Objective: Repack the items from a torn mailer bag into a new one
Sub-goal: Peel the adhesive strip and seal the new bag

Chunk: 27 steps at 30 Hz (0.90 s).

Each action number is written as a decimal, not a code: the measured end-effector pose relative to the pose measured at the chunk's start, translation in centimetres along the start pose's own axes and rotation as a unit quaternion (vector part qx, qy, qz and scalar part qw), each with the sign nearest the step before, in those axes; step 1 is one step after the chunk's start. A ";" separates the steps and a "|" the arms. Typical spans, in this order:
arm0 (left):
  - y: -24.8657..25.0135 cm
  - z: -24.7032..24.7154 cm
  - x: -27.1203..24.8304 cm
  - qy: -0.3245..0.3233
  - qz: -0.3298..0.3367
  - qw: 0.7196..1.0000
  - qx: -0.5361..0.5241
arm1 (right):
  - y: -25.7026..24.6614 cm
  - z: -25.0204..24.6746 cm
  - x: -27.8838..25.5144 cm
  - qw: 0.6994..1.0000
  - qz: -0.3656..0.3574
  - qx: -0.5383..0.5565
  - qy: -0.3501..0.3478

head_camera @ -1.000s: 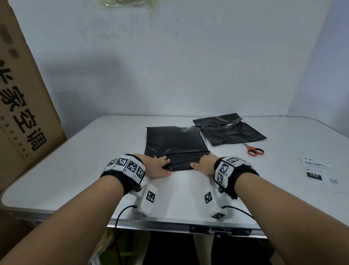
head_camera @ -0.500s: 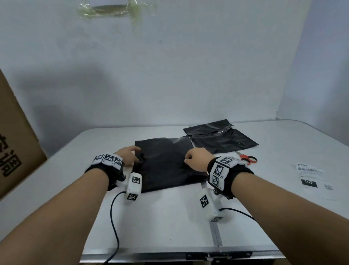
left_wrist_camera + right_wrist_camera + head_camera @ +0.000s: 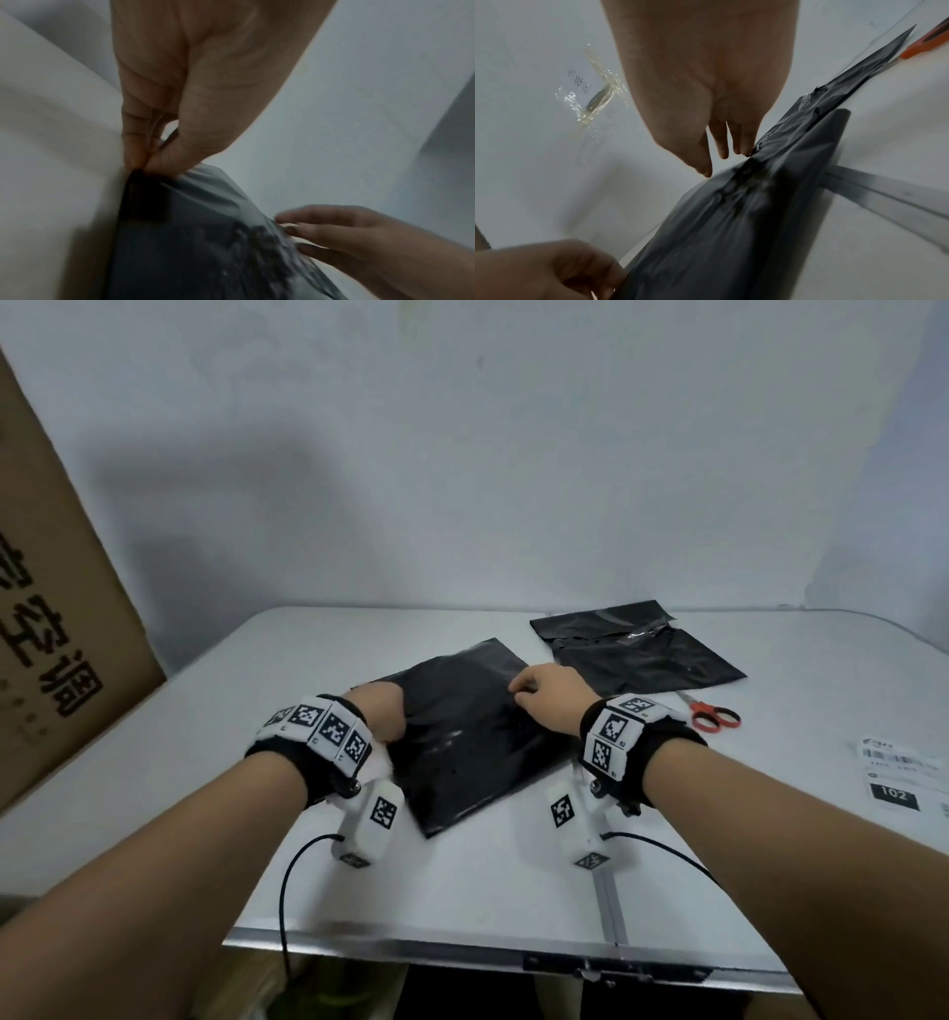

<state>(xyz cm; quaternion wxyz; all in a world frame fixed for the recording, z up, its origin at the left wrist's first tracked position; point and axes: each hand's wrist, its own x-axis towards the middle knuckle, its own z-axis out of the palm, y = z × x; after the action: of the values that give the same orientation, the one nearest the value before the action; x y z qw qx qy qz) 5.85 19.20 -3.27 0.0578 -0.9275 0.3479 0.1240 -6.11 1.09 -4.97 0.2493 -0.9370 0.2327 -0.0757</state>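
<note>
On the table [image 3: 513, 891], in front of the person, a black mailer bag [image 3: 472, 752] lies skewed, one corner pointing toward the near edge. The left hand [image 3: 195, 85] pinches the bag's left far corner, thumb and fingers [image 3: 133, 142] clamped on the film. The right hand [image 3: 549, 706] sits at the bag's right far edge, fingers only loosely bent and slightly apart, tips touching the plastic; I cannot tell whether they have caught hold of it. Behind that bag and to its right lies a second black mailer [image 3: 637, 654], its top ragged and taped, which I take for the torn one. Orange scissors [image 3: 711, 715] lie just right of the near bag, and a shipping label [image 3: 904, 778] farther right.

The film looks thin and slick: pulled unevenly, it could slip from the pinch or stretch and split. A right elbow swinging out might knock the scissors or sweep the label off. Left of the bag the table is bare up to a leaning cardboard box [image 3: 56, 634], so there is room to slide that way
</note>
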 end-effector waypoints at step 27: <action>5.4 3.2 1.5 -0.011 0.065 0.998 0.004 | 0.6 2.4 -2.3 0.986 -0.046 -0.101 -0.128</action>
<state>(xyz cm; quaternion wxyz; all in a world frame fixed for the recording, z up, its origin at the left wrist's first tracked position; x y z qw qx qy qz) 2.80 14.82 -6.82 0.0569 -0.9011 0.4075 0.1366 -7.79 2.74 -7.43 0.1774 -0.9690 0.1623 0.0571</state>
